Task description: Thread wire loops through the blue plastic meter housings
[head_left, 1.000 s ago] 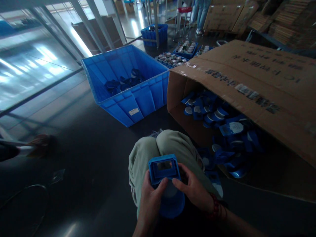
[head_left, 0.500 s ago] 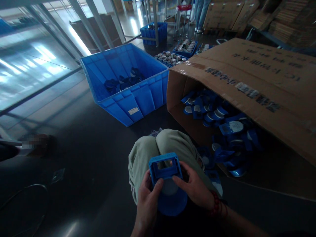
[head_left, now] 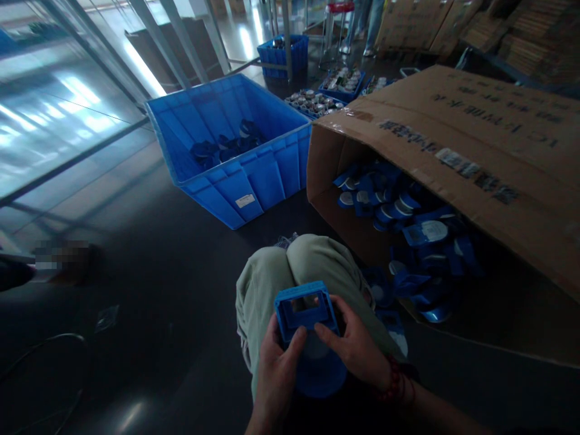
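Between my two hands is a blue plastic housing [head_left: 321, 376], with a rectangular framed opening at its far end and a round part nearer me. It is held over my lap, above the green-trousered knees [head_left: 265, 275]. My left hand [head_left: 281, 362] is closed on its left side, thumb lying on the face. The right hand [head_left: 356, 347] grips the right side, its thumb also on the face near the middle. A red bead bracelet circles my right wrist. The fingers beneath the housing are partly hidden.
Ahead stands a large blue bin [head_left: 272, 172] with several dark blue parts in it. A cardboard box [head_left: 462, 151] lies open at right, holding many blue housings [head_left: 426, 232] with pale round discs. Farther back are smaller blue crates [head_left: 283, 57] and a person's legs [head_left: 371, 30].
The housing and both hands have shifted very slightly to the right. My left thumb has slid a little toward the middle of the housing. Both hands keep their hold.
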Demonstrator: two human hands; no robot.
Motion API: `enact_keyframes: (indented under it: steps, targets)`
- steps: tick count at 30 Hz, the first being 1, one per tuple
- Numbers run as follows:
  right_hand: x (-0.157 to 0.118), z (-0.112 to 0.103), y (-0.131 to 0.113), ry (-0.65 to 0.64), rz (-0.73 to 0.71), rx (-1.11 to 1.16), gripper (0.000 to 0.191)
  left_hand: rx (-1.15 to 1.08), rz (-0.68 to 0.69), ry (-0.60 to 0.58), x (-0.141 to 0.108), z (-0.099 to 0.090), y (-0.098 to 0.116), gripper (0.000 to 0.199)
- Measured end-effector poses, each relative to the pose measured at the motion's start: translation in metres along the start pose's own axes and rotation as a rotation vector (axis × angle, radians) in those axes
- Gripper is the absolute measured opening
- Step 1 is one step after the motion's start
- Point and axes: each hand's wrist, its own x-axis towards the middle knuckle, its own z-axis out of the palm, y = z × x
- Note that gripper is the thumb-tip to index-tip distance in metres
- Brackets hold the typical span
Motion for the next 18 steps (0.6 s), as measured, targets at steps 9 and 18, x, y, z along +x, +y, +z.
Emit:
enact_keyframes:
  steps: [9,18]
  targets:
    - [-0.003,-0.001,0.003,0.048,0.025,0.01,0.046,-0.017,0.016,-0.062,0.0,0.0,-0.002,0.043]
    - [0.001,-0.008,0.001,-0.026,0.029,0.026,0.045,-0.316,-0.095,-0.123,-0.002,-0.006,-0.006,0.046]
